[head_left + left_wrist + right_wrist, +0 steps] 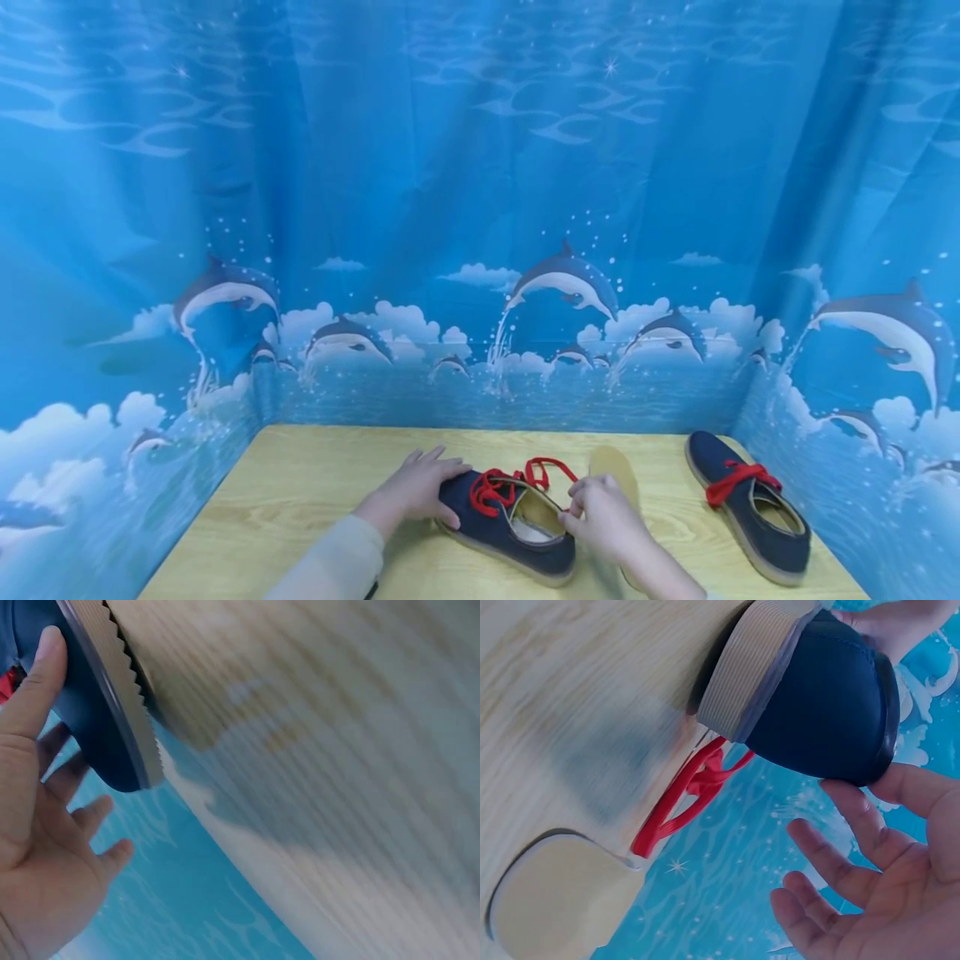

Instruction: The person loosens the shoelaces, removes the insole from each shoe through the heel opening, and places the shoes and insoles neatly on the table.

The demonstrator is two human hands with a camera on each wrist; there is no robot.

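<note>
A navy shoe (480, 521) with red laces (492, 492) sits sole down on the table, its toe to the left. My left hand (422, 490) holds the toe, the thumb on the near side and the fingers across the front. In the left wrist view the thumb (41, 675) lies along the upper above the pale ridged sole. At the heel end, my right hand (609, 518) pinches the collar rim between thumb and index finger. The other fingers (832, 862) are spread loosely below the heel in the right wrist view. A pale lining shows inside the shoe.
A tan insole (613, 463) lies flat behind my right hand, partly hidden by it. A second navy shoe (750, 508), its red lace tied in a bow, stands at the table's right edge. Blue dolphin-print curtains (450, 208) surround the wooden table (300, 483).
</note>
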